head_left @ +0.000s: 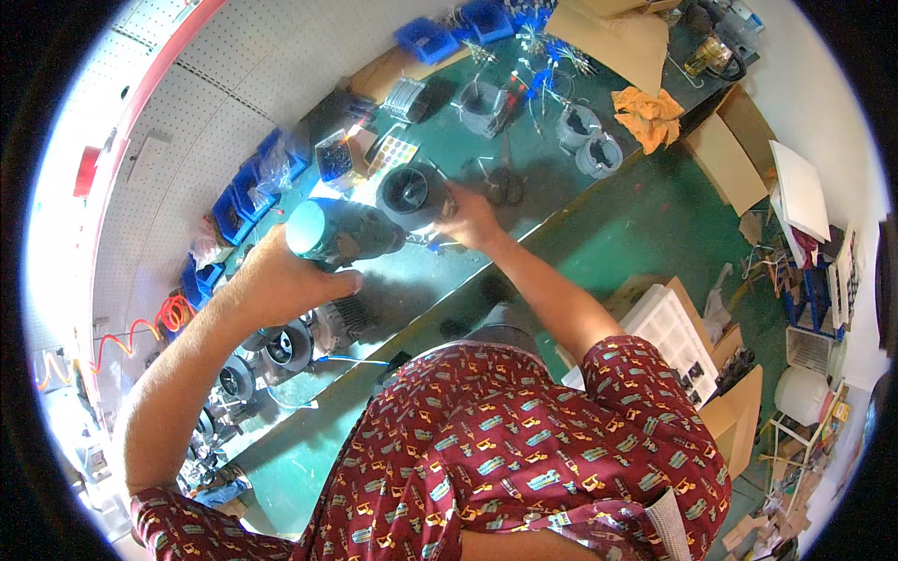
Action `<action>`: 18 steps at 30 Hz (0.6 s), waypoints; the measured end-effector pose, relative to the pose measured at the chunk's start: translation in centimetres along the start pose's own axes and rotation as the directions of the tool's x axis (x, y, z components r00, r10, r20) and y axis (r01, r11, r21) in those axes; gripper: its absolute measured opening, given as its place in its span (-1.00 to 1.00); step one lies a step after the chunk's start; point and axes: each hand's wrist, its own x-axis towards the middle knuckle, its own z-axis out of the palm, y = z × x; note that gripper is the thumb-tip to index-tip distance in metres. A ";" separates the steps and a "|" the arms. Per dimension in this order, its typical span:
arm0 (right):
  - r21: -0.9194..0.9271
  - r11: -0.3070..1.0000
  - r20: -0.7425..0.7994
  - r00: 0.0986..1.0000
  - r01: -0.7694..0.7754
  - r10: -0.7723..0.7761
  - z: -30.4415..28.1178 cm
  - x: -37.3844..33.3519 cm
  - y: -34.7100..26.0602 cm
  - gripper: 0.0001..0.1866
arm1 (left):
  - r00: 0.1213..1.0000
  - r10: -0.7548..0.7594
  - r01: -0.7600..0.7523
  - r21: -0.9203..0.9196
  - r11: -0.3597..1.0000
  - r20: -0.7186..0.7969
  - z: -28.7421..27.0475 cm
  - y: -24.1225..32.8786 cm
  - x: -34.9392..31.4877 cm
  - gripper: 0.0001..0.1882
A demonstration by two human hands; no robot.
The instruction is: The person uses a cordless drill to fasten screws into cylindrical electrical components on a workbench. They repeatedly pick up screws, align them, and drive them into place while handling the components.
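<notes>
My left hand (276,285) is wrapped round a teal power driver (341,229), its wide rounded end toward the left. The driver's narrower dark end points right, beside a black round fan housing (409,190). Vanes or spokes show inside the housing's open top. My right hand (470,220) grips the housing from its right side, over the workbench. How closely the driver's tip meets the housing is hidden. Just behind them lie a sheet of coloured round stickers (393,154) and a small box of dark screws (337,161).
Grey ring-shaped housings (599,154) and wire bundles with blue connectors (544,82) lie on the green bench. Scissors (506,185) are right of my right hand. Several motors with black fans (286,346) stand at lower left. Blue bins (234,210) line the pegboard; an orange cloth (647,119) lies at far right.
</notes>
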 end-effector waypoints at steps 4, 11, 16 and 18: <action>-0.063 0.998 -0.025 1.000 0.017 -0.018 0.3 -0.2 0.3 -0.18 | 0.999 0.049 -0.050 -0.064 0.997 -0.018 0.5 0.5 -0.5 -0.57; -0.053 0.998 -0.030 0.999 -0.042 0.040 0.4 -0.4 -1.9 -0.22 | 0.994 -0.043 0.059 -0.164 0.985 0.100 0.0 -0.3 -1.2 -0.49; -0.048 0.996 0.012 0.997 -0.073 0.074 0.5 -0.6 -1.6 -0.18 | 0.997 -0.018 0.026 -0.108 0.994 0.074 0.3 -1.2 -1.1 -0.52; -0.049 0.994 0.021 0.995 -0.101 0.102 0.6 -0.6 -1.9 -0.17 | 0.996 -0.024 0.034 -0.116 0.993 0.086 0.3 -0.7 -1.2 -0.53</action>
